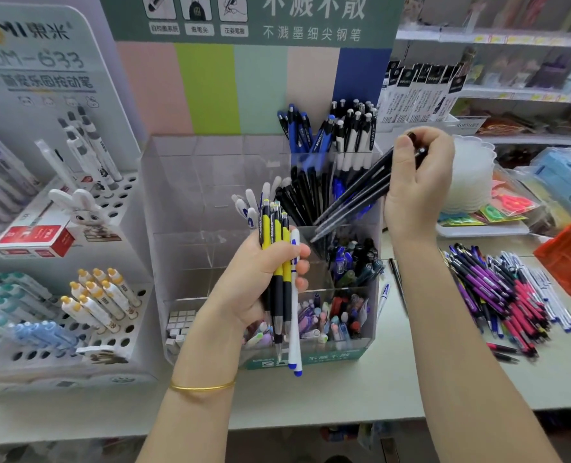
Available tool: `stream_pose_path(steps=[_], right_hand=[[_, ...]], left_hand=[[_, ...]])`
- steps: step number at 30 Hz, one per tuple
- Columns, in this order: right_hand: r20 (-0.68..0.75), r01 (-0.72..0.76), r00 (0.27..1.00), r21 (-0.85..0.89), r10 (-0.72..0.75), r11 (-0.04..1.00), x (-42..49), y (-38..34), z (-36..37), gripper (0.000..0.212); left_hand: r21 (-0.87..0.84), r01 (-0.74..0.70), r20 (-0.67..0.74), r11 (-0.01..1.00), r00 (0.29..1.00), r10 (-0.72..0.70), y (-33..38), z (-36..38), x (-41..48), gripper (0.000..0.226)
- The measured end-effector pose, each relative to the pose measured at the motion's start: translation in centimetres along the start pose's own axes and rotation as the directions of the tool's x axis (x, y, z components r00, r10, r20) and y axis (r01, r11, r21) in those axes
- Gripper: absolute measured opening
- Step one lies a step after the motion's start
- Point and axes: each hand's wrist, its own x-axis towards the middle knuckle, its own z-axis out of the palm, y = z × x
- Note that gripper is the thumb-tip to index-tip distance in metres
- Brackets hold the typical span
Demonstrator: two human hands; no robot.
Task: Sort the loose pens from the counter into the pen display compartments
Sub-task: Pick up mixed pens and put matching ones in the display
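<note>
Left grip (pixel 264 272) is clutching yellow pens (pixel 275 228) and a white pen (pixel 294 312) before the clear pen display (pixel 184 202) | right grip (pixel 417 182) is holding dark pens (pixel 354 195), tips pointing down over its right-hand compartments | loose pens (pixel 498 295) are lying heaped on the pale desk (pixel 411 379) at right | stocked shop shelves (pixel 511 91) are running behind.

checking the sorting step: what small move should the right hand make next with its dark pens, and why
Probably slide the bundle of slim dark pens, which the right hand grips, down into the clear plastic display, in the compartment at their tips. They slant tip-down at its open top, next to similar black pens.
</note>
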Motion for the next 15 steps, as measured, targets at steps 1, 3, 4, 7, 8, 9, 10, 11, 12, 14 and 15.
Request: stream_pose_path(steps=[1,3,4,7,8,9,10,11,12,14,15], right_hand=[[-0.01,0.089,0.996,-0.019,-0.089,0.996,0.1,-0.5,0.5,0.011],[0.005,0.239,0.971,-0.065,-0.239,0.969,0.3,-1.1,1.7,0.016],[0.044,0.288,0.957,-0.08,-0.285,0.954,0.3,-1.4,2.3,0.018],[0.193,0.373,0.919,-0.135,-0.345,0.918,0.0,-1.6,4.0,0.025],[0.226,0.412,0.901,-0.173,-0.371,0.895,-0.2,-1.4,4.4,0.026],[0.258,0.458,0.878,-0.206,-0.404,0.865,-0.4,-1.1,4.8,0.025],[0.289,0.502,0.853,-0.22,-0.435,0.837,-0.7,-0.9,5.2,0.022],[0.316,0.531,0.834,-0.232,-0.453,0.815,-0.9,-0.6,5.5,0.019],[0.338,0.554,0.82,-0.261,-0.463,0.79,-1.1,-0.4,5.8,0.016],[0.373,0.601,0.794,-0.365,-0.48,0.711,-1.7,0.2,6.2,0.017],[0.386,0.621,0.782,-0.413,-0.489,0.667,-1.9,0.5,6.2,0.016]], left_hand=[[0.006,0.0,0.025,1.0,1.0,-0.001,0.1,-0.2,-0.1,0.031],[0.007,0.004,0.063,1.0,0.998,-0.004,0.4,-0.5,-0.3,0.032],[0.0,0.007,0.078,1.0,0.997,-0.007,0.5,-0.6,-0.4,0.032],[-0.035,0.016,0.123,0.999,0.992,-0.011,0.5,-0.9,-0.8,0.031],[-0.044,0.014,0.135,0.999,0.991,-0.008,0.5,-1.0,-0.9,0.031],[-0.052,0.011,0.142,0.999,0.99,-0.004,0.5,-1.0,-1.0,0.032],[-0.06,0.006,0.145,0.998,0.989,0.003,0.4,-1.1,-1.0,0.032],[-0.066,-0.001,0.146,0.998,0.989,0.011,0.4,-1.1,-1.1,0.033],[-0.069,-0.011,0.145,0.998,0.989,0.021,0.3,-1.2,-1.1,0.033],[-0.065,-0.034,0.147,0.997,0.988,0.043,0.2,-1.3,-1.2,0.034],[-0.063,-0.047,0.149,0.997,0.987,0.056,0.2,-1.3,-1.2,0.034]])
